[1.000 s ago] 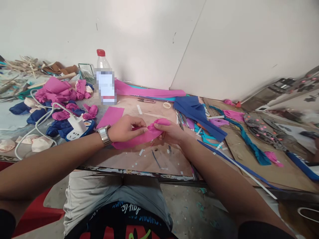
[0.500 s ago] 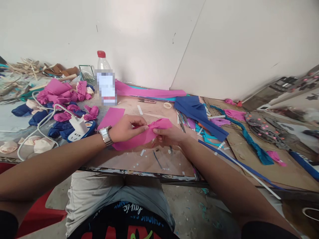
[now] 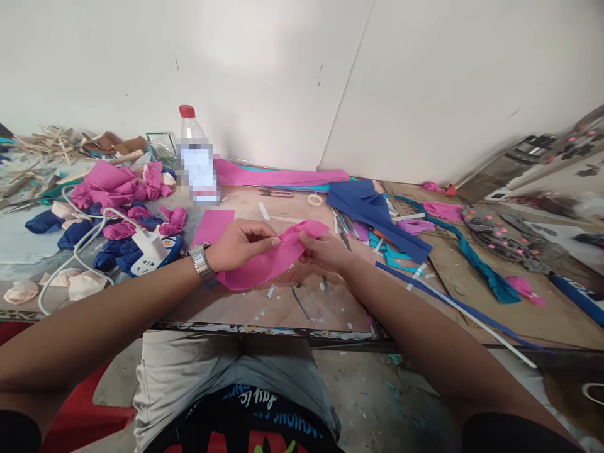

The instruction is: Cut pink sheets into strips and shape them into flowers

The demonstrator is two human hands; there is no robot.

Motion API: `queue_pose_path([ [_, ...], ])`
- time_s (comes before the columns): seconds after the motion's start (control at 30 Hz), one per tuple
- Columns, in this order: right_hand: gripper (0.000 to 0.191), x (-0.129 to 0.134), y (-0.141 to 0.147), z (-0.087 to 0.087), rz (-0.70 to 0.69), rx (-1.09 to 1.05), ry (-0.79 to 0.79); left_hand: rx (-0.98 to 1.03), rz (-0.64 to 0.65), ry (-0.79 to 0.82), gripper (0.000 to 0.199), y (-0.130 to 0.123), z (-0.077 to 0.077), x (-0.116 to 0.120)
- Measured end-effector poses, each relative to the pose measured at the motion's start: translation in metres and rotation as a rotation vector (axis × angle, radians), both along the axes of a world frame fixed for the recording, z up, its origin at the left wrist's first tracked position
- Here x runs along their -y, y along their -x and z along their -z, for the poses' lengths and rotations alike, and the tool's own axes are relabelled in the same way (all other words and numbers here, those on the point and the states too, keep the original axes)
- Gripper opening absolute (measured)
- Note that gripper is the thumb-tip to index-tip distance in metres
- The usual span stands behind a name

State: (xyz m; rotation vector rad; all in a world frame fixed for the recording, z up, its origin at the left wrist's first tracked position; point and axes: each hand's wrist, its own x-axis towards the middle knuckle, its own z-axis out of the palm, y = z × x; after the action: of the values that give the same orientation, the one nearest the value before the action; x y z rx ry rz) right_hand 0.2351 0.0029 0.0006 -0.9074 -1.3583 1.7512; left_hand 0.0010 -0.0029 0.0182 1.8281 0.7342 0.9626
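Note:
A pink strip of fabric or crepe paper (image 3: 264, 267) hangs between my two hands, just above the table. My left hand (image 3: 243, 245), with a metal watch at the wrist, pinches the strip between thumb and fingers near its gathered part. On the other side, my right hand (image 3: 321, 248) grips the bunched end, thumb on top and fingers curled beneath. The gathered folds bulge upward between the hands. Behind my left hand a flat pink piece (image 3: 212, 226) lies on the table.
Pink and blue rolled flowers (image 3: 111, 182), a power strip (image 3: 155, 255) and a white cable lie left. A red-capped bottle (image 3: 191, 129) stands behind a phone (image 3: 199, 173). Blue strips (image 3: 363, 204), a white stick (image 3: 472, 321) and a teal braid (image 3: 486, 274) lie right.
My right thumb has shifted up over the gathered end, and the pink strip below is spread wider. Both hands stay close together; the view has tilted slightly.

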Motion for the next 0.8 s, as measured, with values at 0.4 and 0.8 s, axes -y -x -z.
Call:
queue_pose_path([
  [0.4, 0.056, 0.0022, -0.0022, -0.0022, 0.022, 0.004, 0.02, 0.004, 0.01, 0.021, 0.032, -0.0012, 0.0011, -0.0009],
  [0.8, 0.051, 0.003, 0.0008, -0.0044, 0.036, -0.033, 0.088, -0.049, 0.008, 0.018, 0.029, -0.0025, 0.0022, 0.0003],
])
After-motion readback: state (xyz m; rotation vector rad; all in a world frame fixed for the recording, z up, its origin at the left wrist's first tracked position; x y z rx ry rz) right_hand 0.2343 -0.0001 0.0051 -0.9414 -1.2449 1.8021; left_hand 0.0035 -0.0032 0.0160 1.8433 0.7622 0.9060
